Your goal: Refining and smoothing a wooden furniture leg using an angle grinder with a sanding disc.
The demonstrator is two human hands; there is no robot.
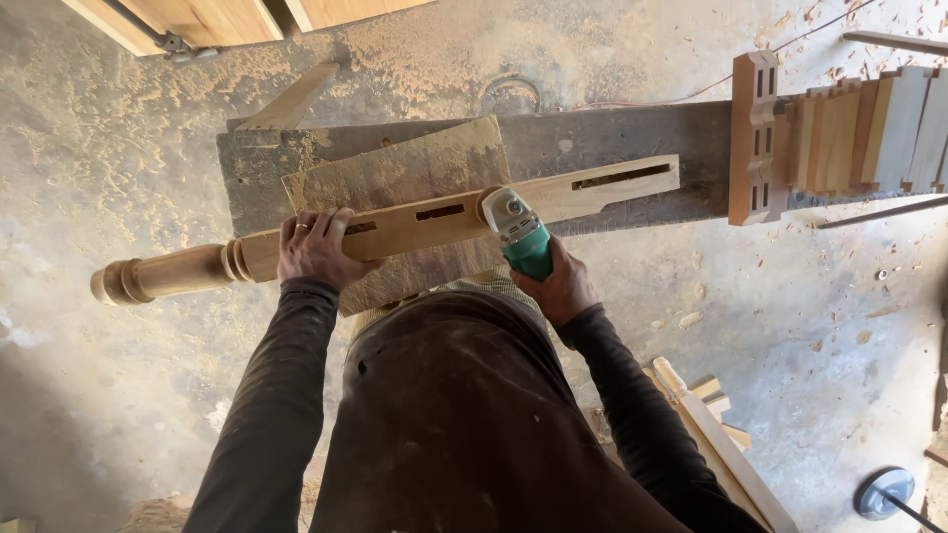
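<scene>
Clearly stiff and fairly heavy, the turned wooden leg (pixel 395 229) lies lengthwise across the grey tabletop (pixel 632 138). The left hand (pixel 314 247), grip closed over the leg near its turned end, pins it. The right hand (pixel 563 286) holds a green angle grinder (pixel 520 235) against the leg's middle; its squared, mortised section offers the surest hold.

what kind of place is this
Most likely a woodworking shop. Sawdust covers the concrete floor, a turned wooden post with cut slots lies across a rough bench, and the right hand holds a green grinder to it. Cut boards are stacked at the right.
</scene>
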